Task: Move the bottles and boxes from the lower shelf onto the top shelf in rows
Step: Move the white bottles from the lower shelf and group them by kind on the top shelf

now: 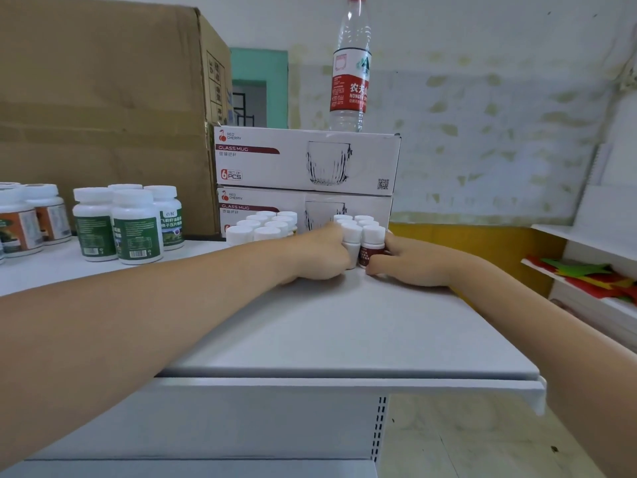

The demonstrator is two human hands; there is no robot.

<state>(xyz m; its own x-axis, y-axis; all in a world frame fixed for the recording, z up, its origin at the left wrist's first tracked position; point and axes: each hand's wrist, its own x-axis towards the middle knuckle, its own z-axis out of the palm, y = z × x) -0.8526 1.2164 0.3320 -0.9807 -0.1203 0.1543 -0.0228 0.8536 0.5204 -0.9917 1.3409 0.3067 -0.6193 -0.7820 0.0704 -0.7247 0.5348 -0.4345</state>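
Head view. On the top shelf point(344, 322), the left hand point(317, 253) curls round a white-capped bottle point(351, 244). The right hand point(410, 260) clasps the dark-red-labelled bottle point(373, 248) beside it. Both bottles front a double row point(358, 220) of similar ones, and the fingertips are hidden behind them. The left hand partly masks a second cluster of white caps point(265, 225). The cap of the water bottle point(351, 63), which stands on the glass-mug boxes point(306, 160), is cut off by the upper edge.

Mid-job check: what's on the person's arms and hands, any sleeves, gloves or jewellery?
Nothing worn shows. The left hand and right hand are ungloved, no rings visible, and both forearms are bare to the frame edge: no sleeves, watch or bands.
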